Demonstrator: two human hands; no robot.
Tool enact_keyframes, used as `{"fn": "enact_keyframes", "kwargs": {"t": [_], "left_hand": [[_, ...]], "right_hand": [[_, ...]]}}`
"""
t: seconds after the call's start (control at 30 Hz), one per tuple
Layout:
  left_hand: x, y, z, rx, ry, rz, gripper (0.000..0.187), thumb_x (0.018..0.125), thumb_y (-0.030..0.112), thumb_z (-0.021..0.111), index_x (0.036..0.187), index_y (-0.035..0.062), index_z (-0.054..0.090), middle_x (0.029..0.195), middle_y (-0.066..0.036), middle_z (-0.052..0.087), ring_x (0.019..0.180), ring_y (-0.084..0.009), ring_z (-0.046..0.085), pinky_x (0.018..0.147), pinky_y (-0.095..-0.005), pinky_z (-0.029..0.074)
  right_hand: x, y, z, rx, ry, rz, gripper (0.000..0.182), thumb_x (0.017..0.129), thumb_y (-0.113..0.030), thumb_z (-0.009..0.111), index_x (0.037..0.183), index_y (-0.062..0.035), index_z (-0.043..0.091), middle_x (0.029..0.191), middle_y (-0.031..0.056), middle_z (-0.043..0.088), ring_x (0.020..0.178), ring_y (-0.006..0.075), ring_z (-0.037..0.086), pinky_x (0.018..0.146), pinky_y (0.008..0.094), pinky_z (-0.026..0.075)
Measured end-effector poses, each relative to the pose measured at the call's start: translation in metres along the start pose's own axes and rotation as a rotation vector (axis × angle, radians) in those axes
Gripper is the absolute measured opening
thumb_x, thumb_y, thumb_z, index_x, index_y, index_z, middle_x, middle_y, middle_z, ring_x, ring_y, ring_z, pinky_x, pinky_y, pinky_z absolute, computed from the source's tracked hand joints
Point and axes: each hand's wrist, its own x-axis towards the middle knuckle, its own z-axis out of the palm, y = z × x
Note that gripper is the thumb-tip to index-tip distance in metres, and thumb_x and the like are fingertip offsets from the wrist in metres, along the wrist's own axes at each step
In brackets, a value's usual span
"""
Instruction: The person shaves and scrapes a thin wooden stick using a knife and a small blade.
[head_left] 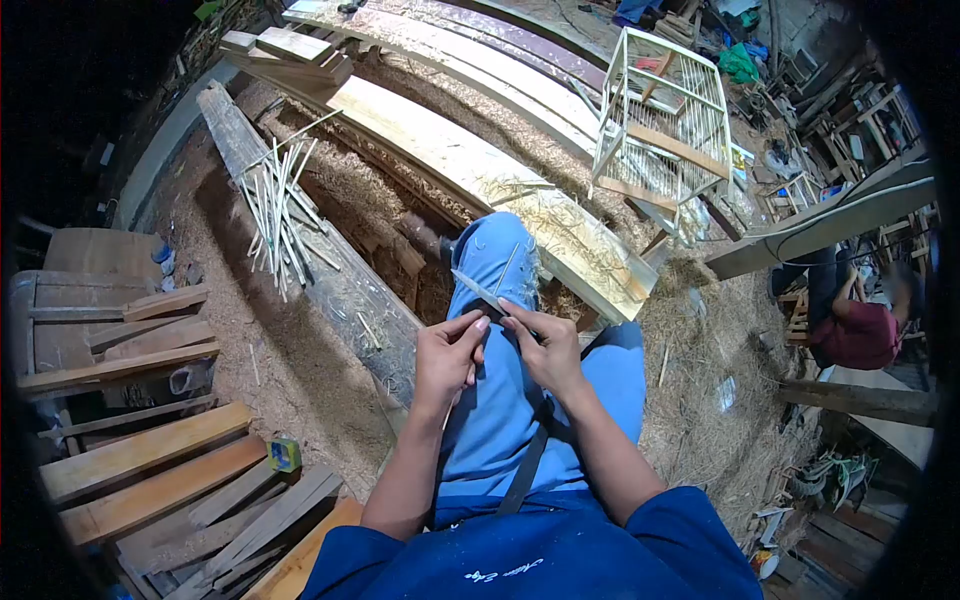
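Note:
In front of my lap, my right hand (548,350) is closed around a knife (476,290), whose pale blade points up and to the left over my knee. My left hand (447,362) is closed just beside it, pinching a thin wooden stick (510,266); part of the stick is hidden by my fingers and the knife. The two hands almost touch. Ahead to the left, a loose bundle of thin pale sticks (278,215) lies across a weathered plank (345,300). Fine shavings cling to my trouser leg around the knee.
A thick pale beam (430,135) covered with shavings runs ahead of me. A slatted wooden cage (665,150) stands beyond it. Stacked boards (150,455) and a yellow tape measure (284,455) lie at left. Another person (858,330) sits at right.

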Motion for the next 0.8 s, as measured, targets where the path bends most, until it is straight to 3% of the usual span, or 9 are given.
{"fn": "enact_keyframes", "kwargs": {"t": [0.2, 0.43, 0.47, 0.53, 0.77, 0.8], "left_hand": [[-0.009, -0.008, 0.001, -0.003, 0.037, -0.006, 0.032, 0.099, 0.013, 0.070, 0.126, -0.0047, 0.069, 0.062, -0.002, 0.061, 0.039, -0.0042, 0.044, 0.035, -0.0215, 0.033], [-0.034, -0.015, -0.004, 0.014, 0.029, -0.010, 0.027, 0.099, 0.012, 0.069, 0.124, 0.0008, 0.073, 0.062, -0.001, 0.061, 0.041, -0.0029, 0.044, 0.035, -0.0212, 0.033], [-0.039, -0.015, -0.005, 0.044, 0.032, -0.002, 0.027, 0.099, 0.012, 0.070, 0.123, 0.0009, 0.073, 0.062, -0.001, 0.061, 0.040, -0.0027, 0.043, 0.035, -0.0209, 0.033], [-0.050, -0.017, -0.008, 0.048, 0.044, -0.032, 0.027, 0.099, 0.012, 0.070, 0.123, 0.0010, 0.073, 0.062, 0.000, 0.061, 0.040, -0.0027, 0.043, 0.035, -0.0208, 0.033], [-0.074, -0.031, -0.026, 0.016, 0.034, -0.067, 0.025, 0.099, 0.011, 0.070, 0.121, 0.0004, 0.074, 0.061, -0.001, 0.061, 0.038, -0.0034, 0.042, 0.035, -0.0205, 0.031], [-0.073, -0.033, -0.025, -0.012, 0.055, -0.061, 0.025, 0.099, 0.011, 0.070, 0.120, 0.0000, 0.074, 0.061, -0.001, 0.061, 0.038, -0.0035, 0.043, 0.035, -0.0204, 0.032]], "right_hand": [[-0.010, -0.003, -0.002, -0.181, 0.023, -0.007, 0.029, 0.093, -0.023, 0.074, 0.122, -0.0234, 0.077, 0.078, 0.0130, 0.071, 0.066, 0.0315, 0.068, 0.061, 0.0420, 0.052], [-0.011, 0.003, -0.002, -0.213, 0.047, 0.040, 0.031, 0.092, -0.026, 0.076, 0.122, -0.0246, 0.077, 0.077, 0.0120, 0.071, 0.067, 0.0310, 0.069, 0.061, 0.0417, 0.053], [-0.010, 0.003, -0.003, -0.213, 0.047, 0.042, 0.031, 0.092, -0.026, 0.076, 0.122, -0.0246, 0.077, 0.077, 0.0120, 0.071, 0.067, 0.0310, 0.069, 0.061, 0.0417, 0.053], [-0.009, 0.000, -0.005, -0.238, 0.028, 0.028, 0.032, 0.091, -0.013, 0.076, 0.123, -0.0154, 0.076, 0.084, 0.0144, 0.075, 0.069, 0.0271, 0.072, 0.064, 0.0368, 0.054], [-0.004, 0.005, -0.005, -0.284, 0.063, 0.054, 0.031, 0.093, -0.011, 0.074, 0.123, -0.0143, 0.076, 0.086, 0.0153, 0.076, 0.070, 0.0265, 0.072, 0.067, 0.0361, 0.055], [-0.004, 0.008, -0.003, -0.208, 0.114, 0.039, 0.030, 0.093, -0.014, 0.074, 0.123, -0.0158, 0.076, 0.081, 0.0157, 0.071, 0.067, 0.0279, 0.069, 0.064, 0.0379, 0.053]]}}
